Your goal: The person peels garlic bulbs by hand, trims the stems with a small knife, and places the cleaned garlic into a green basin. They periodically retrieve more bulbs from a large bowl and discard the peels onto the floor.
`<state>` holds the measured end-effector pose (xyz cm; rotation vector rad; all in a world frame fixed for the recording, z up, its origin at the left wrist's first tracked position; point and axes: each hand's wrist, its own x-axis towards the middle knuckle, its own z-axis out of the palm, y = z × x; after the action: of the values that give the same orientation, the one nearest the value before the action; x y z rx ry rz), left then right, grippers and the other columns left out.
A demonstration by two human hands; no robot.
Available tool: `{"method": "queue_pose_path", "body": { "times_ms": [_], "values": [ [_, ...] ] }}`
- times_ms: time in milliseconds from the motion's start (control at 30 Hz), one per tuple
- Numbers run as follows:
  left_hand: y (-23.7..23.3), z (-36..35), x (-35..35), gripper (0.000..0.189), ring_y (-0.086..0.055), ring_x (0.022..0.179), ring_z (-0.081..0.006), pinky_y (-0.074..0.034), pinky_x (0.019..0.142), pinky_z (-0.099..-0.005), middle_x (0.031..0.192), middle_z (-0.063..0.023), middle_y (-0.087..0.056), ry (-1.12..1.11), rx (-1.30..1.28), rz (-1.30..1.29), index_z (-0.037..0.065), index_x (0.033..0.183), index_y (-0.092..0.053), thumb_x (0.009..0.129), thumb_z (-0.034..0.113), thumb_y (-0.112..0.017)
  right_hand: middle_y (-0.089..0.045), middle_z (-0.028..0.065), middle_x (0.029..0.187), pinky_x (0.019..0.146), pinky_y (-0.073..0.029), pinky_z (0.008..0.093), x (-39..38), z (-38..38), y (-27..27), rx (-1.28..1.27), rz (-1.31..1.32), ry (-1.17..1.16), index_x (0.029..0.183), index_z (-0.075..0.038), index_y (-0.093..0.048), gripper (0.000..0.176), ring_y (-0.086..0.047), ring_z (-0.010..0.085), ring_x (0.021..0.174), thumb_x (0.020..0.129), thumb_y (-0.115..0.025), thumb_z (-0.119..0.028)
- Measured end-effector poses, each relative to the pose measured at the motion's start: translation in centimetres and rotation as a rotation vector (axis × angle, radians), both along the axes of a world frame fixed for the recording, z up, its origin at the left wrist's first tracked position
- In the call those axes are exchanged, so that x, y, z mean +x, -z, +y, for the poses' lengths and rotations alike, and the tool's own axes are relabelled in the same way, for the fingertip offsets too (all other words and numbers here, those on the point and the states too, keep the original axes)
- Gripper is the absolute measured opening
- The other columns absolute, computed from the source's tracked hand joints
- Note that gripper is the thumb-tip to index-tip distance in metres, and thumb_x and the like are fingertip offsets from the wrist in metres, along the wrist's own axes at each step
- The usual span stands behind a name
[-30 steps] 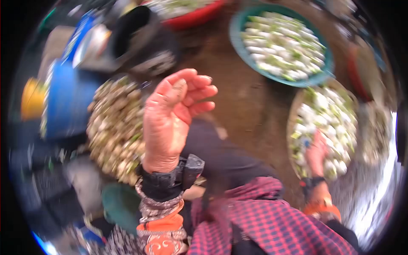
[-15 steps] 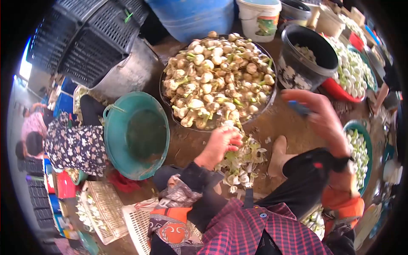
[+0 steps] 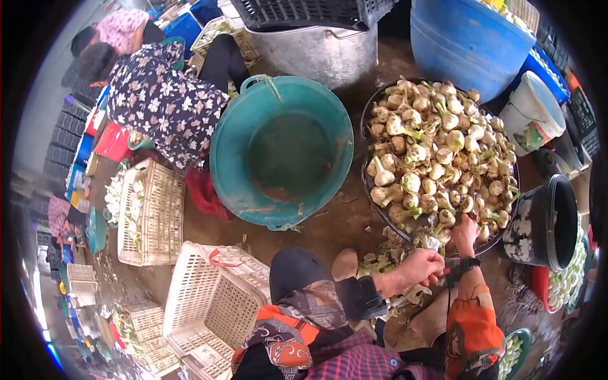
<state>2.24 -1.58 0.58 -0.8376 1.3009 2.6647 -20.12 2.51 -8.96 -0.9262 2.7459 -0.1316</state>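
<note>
Garlic bulbs [image 3: 437, 149] with short green stems fill a wide dark round basin [image 3: 363, 152]. My left hand [image 3: 419, 266] is closed in front of the basin, above loose peelings [image 3: 380, 259]; what its fingers hold, if anything, is too small to make out. A small red thing shows beside its fingertips. My right hand [image 3: 466, 233] reaches over the basin's near edge and touches the bulbs, its fingertips hidden among them. A dark band circles that wrist.
Left of the bulbs stands a green tub [image 3: 234, 142]. White crates [image 3: 218, 278] lie at the lower left. Behind are a metal container [image 3: 310, 54] and a blue barrel [image 3: 468, 44]. A black bucket [image 3: 535, 221] stands right, and a person in a floral top [image 3: 164, 101] sits upper left.
The view has swung left, so the basin appears farther right. My right hand has come from beside the basin to the bulbs; the blue object in it before is no longer visible.
</note>
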Motion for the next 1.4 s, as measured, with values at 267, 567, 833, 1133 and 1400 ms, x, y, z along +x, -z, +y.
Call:
{"method": "queue_pose_path", "body": {
  "times_ms": [267, 567, 833, 1133, 1400],
  "values": [
    [1.0, 0.7, -0.3, 0.012, -0.057, 0.058, -0.0083, -0.044, 0.046, -0.0212, 0.075, -0.0013, -0.058, -0.019, -0.021, -0.032, 0.005, 0.09, -0.055, 0.085, 0.015, -0.053, -0.058, 0.0142, 0.107, 0.085, -0.038, 0.0522, -0.3, 1.6, -1.2, -0.004, -0.058, -0.214, 0.103, -0.01, -0.056, 0.034, -0.05, 0.0365, 0.105, 0.068, -0.057, -0.008],
    [0.7, -0.2, -0.1, 0.014, -0.058, 0.058, -0.0102, -0.045, 0.046, -0.0225, 0.075, -0.0026, -0.059, -0.085, -0.025, -0.031, 0.005, 0.09, -0.057, 0.085, 0.018, -0.053, -0.064, 0.0173, 0.081, 0.073, -0.046, 0.0379, -2.2, 3.5, 0.9, -0.311, 0.012, -0.232, 0.086, -0.006, -0.067, 0.022, -0.06, 0.0315, 0.081, 0.068, -0.055, -0.004],
    [0.9, 0.7, -1.7, 0.084, -0.056, 0.086, -0.0157, -0.054, 0.068, -0.027, 0.126, -0.0112, -0.032, -0.292, -0.601, 0.258, 0.015, 0.142, -0.021, 0.075, -0.002, -0.068, -0.065, 0.0135, 0.096, 0.077, -0.048, 0.0262, 3.1, 5.3, -10.5, -1.136, -0.693, 0.15, 0.113, 0.004, -0.056, 0.038, -0.06, 0.0145, 0.086, 0.076, -0.061, 0.001],
    [-0.8, 0.5, -1.5, 0.053, -0.054, 0.098, -0.03, -0.045, 0.086, -0.0369, 0.103, -0.0152, -0.049, -0.402, -1.151, 0.211, 0.008, 0.113, -0.05, 0.066, 0.009, -0.073, -0.058, 0.0057, 0.104, 0.073, -0.046, 0.0203, 12.4, 5.2, -11.8, -1.332, -1.122, 0.171, 0.126, 0.004, -0.044, 0.057, -0.057, 0.0112, 0.081, 0.079, -0.059, -0.025],
    [0.8, 0.2, -1.3, 0.054, -0.055, 0.092, -0.015, -0.051, 0.068, -0.0272, 0.102, -0.0062, -0.047, -0.293, -0.933, 0.366, 0.012, 0.118, -0.042, 0.072, -0.003, -0.065, -0.059, 0.0027, 0.098, 0.079, -0.044, 0.0235, 14.4, 5.3, -12.5, -1.481, -0.804, 0.073, 0.113, 0.004, -0.057, 0.026, -0.053, 0.0089, 0.087, 0.089, -0.05, -0.004]
  ]
}}
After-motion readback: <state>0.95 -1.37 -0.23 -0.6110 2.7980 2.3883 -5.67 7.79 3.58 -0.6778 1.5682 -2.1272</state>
